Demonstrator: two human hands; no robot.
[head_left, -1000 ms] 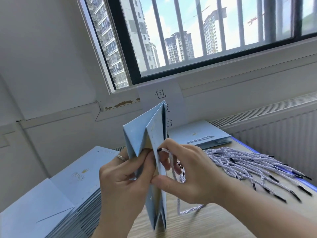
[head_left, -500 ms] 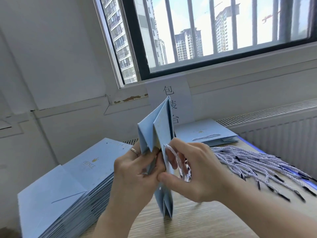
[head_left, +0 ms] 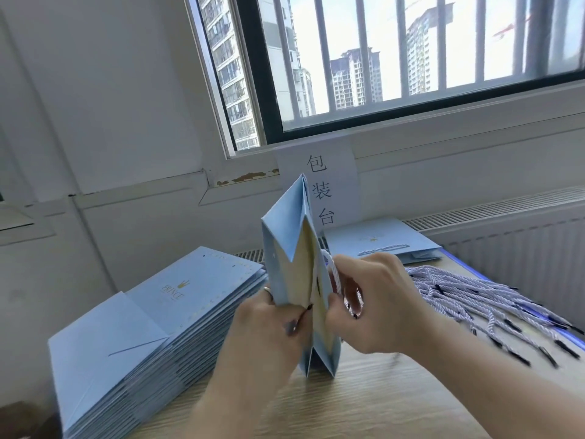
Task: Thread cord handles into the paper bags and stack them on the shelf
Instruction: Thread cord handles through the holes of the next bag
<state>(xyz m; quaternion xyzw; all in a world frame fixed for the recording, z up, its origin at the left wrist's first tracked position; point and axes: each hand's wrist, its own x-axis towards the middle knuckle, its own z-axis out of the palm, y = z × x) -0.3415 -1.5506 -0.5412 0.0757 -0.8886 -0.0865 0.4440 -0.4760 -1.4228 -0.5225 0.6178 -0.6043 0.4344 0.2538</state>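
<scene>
- Paper bag [head_left: 285,248], pale blue with its side gussets folded inward, stands upright on its bottom edge on the wooden table [head_left: 364,407], in the middle of my feed.
- I see the left hand [head_left: 269,324] gripping the bag's left side, thumb laid across the near panel and fingers curled round behind it. A ring [head_left: 267,289] shows on one finger.
- The right hand [head_left: 376,299] is at the bag's right panel, its fingers curled in and pinching a white twisted cord [head_left: 334,274], which loops up between the fingertips and the paper.
- I cannot tell from here whether the cord's end is through a hole, since the hand covers that spot.
- To my left, a tall stack of flat bags [head_left: 142,327] in the same blue lies on the table, near the held bag, with a gold crown mark on the top one.
- To my right, a bundle of loose cords [head_left: 468,296] with dark tips fans across the table, just behind the right wrist.
- Behind the right hand, finished bags [head_left: 380,242] lie flat by the wall, and the top one has a cord handle showing.
- A paper sign [head_left: 319,185] with three characters hangs under the barred window [head_left: 411,58], and a white radiator [head_left: 522,242] runs along the right.
</scene>
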